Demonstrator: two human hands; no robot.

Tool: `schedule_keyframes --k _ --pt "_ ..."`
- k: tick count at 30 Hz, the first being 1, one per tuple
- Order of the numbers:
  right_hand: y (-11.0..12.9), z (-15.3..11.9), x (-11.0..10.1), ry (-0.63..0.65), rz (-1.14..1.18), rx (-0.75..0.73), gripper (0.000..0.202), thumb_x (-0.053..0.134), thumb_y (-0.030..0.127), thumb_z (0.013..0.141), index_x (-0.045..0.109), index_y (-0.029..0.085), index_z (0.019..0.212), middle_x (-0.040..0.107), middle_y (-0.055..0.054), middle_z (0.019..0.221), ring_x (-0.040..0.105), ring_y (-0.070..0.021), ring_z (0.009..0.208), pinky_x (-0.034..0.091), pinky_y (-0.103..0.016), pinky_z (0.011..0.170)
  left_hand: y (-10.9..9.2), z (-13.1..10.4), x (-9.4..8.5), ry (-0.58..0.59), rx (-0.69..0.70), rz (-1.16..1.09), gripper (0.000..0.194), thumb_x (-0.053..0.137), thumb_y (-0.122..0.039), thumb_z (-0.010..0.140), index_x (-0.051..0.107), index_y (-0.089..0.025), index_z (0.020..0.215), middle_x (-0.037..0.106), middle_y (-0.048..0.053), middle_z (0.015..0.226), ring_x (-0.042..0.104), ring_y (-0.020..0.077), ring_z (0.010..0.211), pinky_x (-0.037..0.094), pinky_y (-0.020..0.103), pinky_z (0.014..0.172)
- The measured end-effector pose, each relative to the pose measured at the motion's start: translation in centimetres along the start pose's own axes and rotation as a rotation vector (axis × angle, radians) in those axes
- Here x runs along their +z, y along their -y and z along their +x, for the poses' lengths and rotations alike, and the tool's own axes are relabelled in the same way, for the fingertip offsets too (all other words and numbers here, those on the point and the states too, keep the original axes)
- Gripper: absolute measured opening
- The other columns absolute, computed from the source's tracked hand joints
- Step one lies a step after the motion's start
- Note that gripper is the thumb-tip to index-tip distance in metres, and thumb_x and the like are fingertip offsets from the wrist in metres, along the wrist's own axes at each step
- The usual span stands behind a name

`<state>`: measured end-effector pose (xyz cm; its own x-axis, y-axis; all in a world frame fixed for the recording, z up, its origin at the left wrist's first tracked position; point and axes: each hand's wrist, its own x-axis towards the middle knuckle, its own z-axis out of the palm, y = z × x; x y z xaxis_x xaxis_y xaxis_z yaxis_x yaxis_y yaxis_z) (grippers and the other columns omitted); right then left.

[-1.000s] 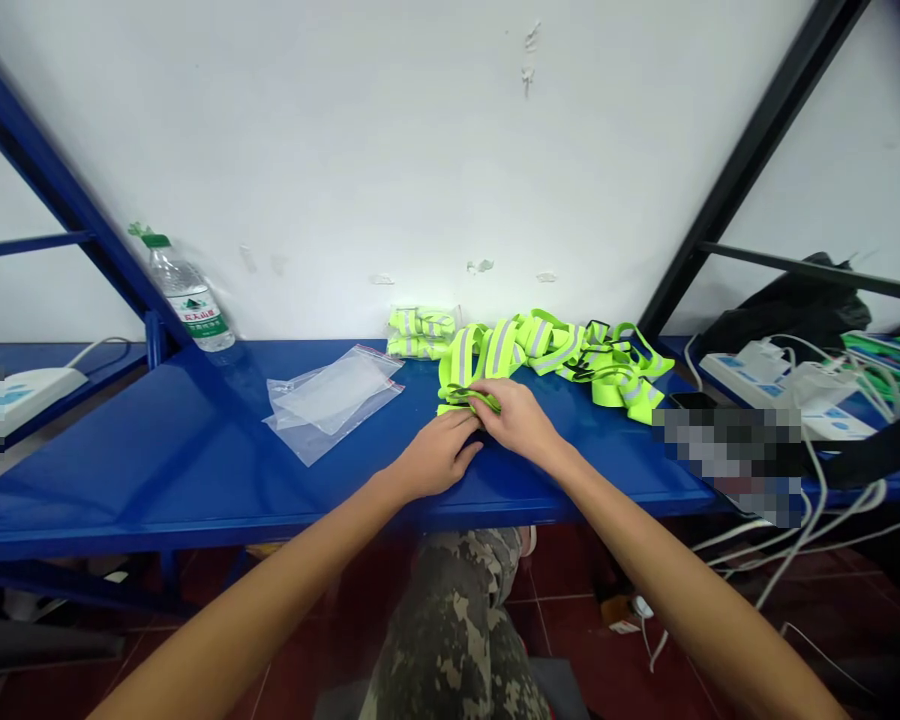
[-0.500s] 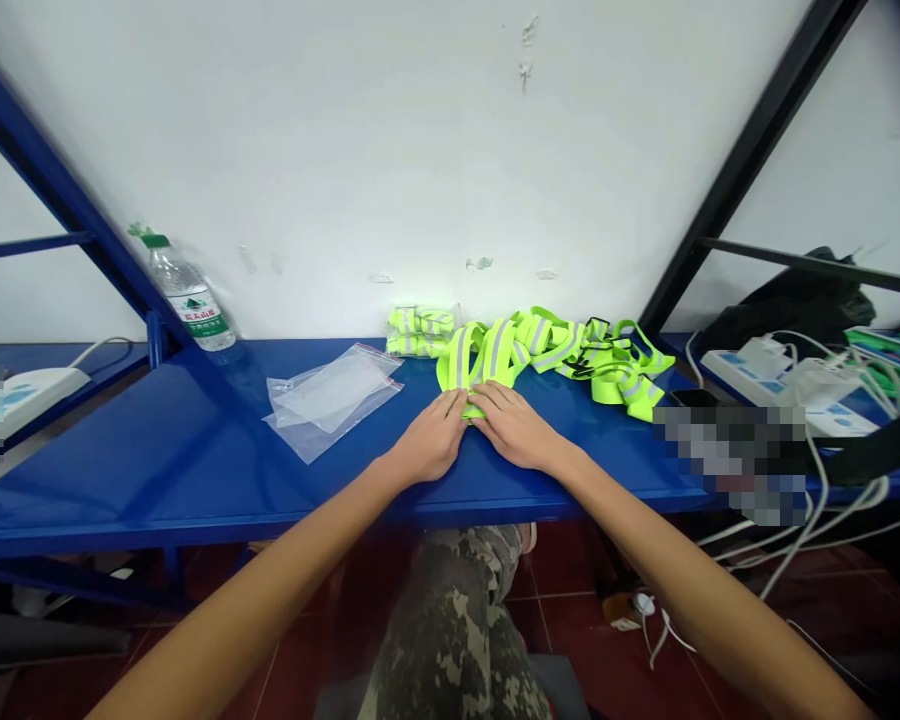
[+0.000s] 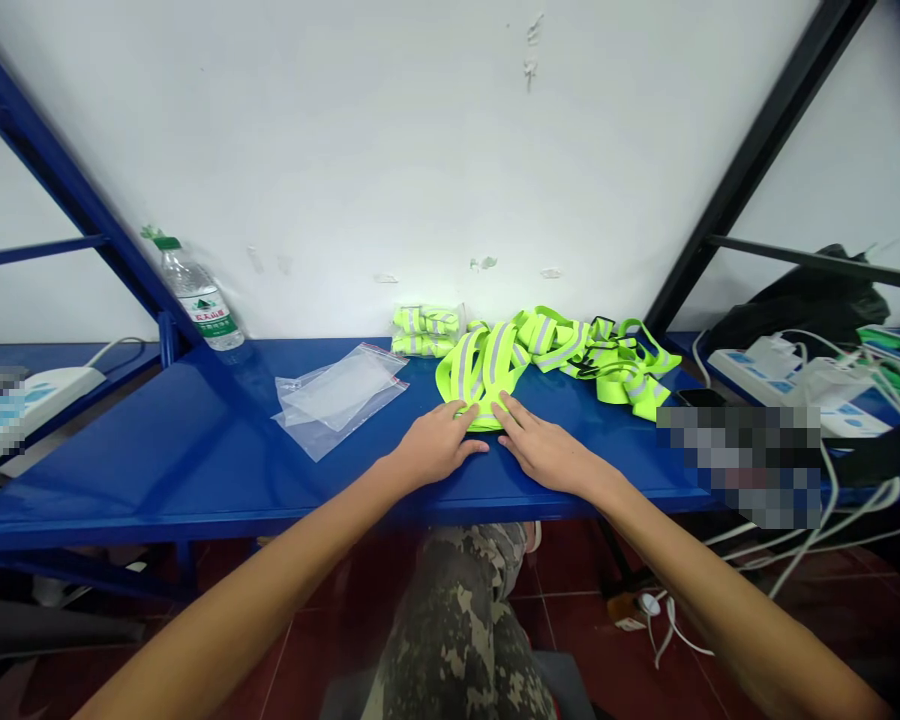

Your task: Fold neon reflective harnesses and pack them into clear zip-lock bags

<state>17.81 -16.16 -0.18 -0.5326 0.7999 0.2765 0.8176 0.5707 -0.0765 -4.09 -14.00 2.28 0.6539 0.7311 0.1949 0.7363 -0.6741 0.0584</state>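
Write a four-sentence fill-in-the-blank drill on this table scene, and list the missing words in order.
The table is painted ____.
The water bottle has a ____ cap.
Of the left hand and the right hand, ____ touch the reflective straps.
The clear plastic bags lie nearer the ____ hand than the other.

Missing words: blue; green; both; left.

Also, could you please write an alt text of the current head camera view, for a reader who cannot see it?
The left hand and right hand press flat on neon-yellow reflective straps on a blue table. Clear plastic bags lie to the left; a water bottle stands farther left, near the wall.
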Motion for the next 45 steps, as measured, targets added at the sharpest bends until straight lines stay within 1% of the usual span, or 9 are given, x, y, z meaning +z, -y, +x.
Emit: schedule_keyframes --k 5,11,17,22,24,29,37,42,45 --pt "0.5 -0.3 -0.4 -0.068 0.021 -0.011 0.056 0.038 0.043 0.100 0.032 0.017 0.150 0.037 -0.019 0.154 0.040 -0.0311 0.141 0.047 -0.048 0.107 -0.5 0.3 0.5 -0.055 0.011 0.047 0.047 0.036 -0.040 0.101 0.050 -0.011 0.136 0.060 0.017 0.131 0.057 0.0280 0.121 0.047 0.041 0.102" --pt "0.6 0.5 -1.2 -0.094 0.037 -0.013 0.061 0.050 0.045 0.096 0.032 0.015 0.146 0.047 -0.020 0.141 0.053 -0.0323 0.127 0.054 -0.047 0.096 0.1 0.9 -0.2 -0.074 0.044 0.009 0.046 0.027 -0.041 0.103 0.056 -0.012 0.124 0.068 0.013 0.110 0.064 0.0255 0.106 0.049 0.037 0.091" --pt "-0.4 1.3 -1.2 -0.111 -0.007 -0.049 0.025 0.043 0.024 0.099 0.053 0.015 0.119 0.062 -0.015 0.111 0.059 -0.0300 0.105 0.051 -0.046 0.089 0.4 1.2 -0.7 -0.108 0.067 -0.081 0.050 0.017 -0.043 0.104 0.058 -0.018 0.115 0.070 0.009 0.103 0.066 0.0236 0.098 0.049 0.035 0.085" --pt "-1.5 1.4 -1.0 -0.077 0.133 -0.081 0.017 0.042 0.026 0.099 0.054 0.017 0.108 0.063 -0.013 0.106 0.059 -0.0264 0.103 0.048 -0.040 0.089 0.2 0.8 -0.7 -0.140 0.104 -0.069 0.067 0.039 -0.071 0.089 0.051 -0.017 0.128 0.066 0.013 0.114 0.064 0.0280 0.102 0.050 0.037 0.085" --pt "-1.9 1.6 -1.2 -0.060 0.194 -0.077 0.017 0.044 0.029 0.100 0.054 0.017 0.106 0.064 -0.012 0.105 0.060 -0.0251 0.101 0.048 -0.038 0.088 0.3 0.7 -0.5 -0.153 0.115 -0.047 0.072 0.043 -0.073 0.086 0.048 -0.017 0.131 0.063 0.014 0.117 0.065 0.0277 0.100 0.050 0.036 0.082" --pt "-2.4 2.1 -2.1 -0.005 0.325 -0.021 0.027 0.044 0.042 0.100 0.057 0.018 0.102 0.067 -0.008 0.095 0.063 -0.0217 0.086 0.048 -0.032 0.076 1.0 1.5 0.0 -0.178 0.042 -0.183 0.048 0.027 -0.052 0.101 0.061 -0.019 0.109 0.068 0.007 0.098 0.066 0.0206 0.091 0.045 0.028 0.076" --pt "-1.8 2.5 0.1 -0.203 0.352 0.102 0.039 0.032 0.039 0.103 0.064 0.017 0.107 0.068 -0.010 0.099 0.063 -0.0228 0.094 0.049 -0.036 0.087 1.1 3.4 0.4 -0.129 -0.136 -0.299 0.059 0.023 -0.051 0.102 0.065 -0.018 0.079 0.067 0.004 0.071 0.062 0.0167 0.067 0.032 0.026 0.059" --pt "-1.3 2.0 0.3 -0.302 0.121 0.092 0.042 0.033 0.036 0.102 0.069 0.016 0.112 0.061 -0.015 0.112 0.055 -0.0281 0.107 0.046 -0.044 0.097 0.6 3.7 0.8 -0.162 -0.158 -0.105 0.049 0.028 -0.043 0.102 0.068 -0.018 0.092 0.070 0.009 0.091 0.063 0.0207 0.085 0.041 0.029 0.072" --pt "-0.6 1.5 -0.3 -0.266 -0.039 0.044 0.045 0.030 0.035 0.102 0.066 0.014 0.121 0.061 -0.017 0.111 0.055 -0.0300 0.106 0.047 -0.047 0.095 0.3 3.7 0.6 -0.229 -0.144 -0.006 0.033 0.039 -0.036 0.100 0.066 -0.019 0.106 0.068 0.009 0.106 0.060 0.0225 0.098 0.044 0.032 0.080"
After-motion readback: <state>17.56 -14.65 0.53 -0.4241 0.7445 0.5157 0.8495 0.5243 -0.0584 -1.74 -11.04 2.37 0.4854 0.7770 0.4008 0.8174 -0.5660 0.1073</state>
